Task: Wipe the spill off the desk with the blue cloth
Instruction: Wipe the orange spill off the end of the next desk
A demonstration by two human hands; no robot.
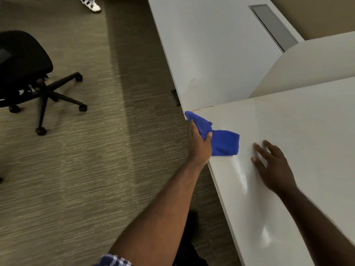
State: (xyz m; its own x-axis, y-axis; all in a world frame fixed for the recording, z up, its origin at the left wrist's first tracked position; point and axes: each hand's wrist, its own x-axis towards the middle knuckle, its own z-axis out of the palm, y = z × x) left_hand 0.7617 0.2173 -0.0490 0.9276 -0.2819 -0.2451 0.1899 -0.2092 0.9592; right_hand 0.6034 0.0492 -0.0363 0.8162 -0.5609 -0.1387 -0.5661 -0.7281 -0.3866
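My left hand (200, 145) grips the blue cloth (223, 142) at the front edge of the white desk (307, 131), near its left corner. Part of the cloth lies flat on the desk, and part bunches up past my fingers toward the corner. My right hand (272, 167) rests flat on the desk to the right of the cloth, fingers spread, holding nothing. A wet, glossy streak (241, 173) shines on the desk between my two hands. A thin orange line (203, 108) runs along the desk's far left edge.
A second white desk (211, 45) with a grey cable slot (272, 25) stands beyond, with a curved white divider (307, 68) between the two. A black office chair (28, 73) stands on the carpet to the left. Someone's white shoe (90, 3) shows at the top.
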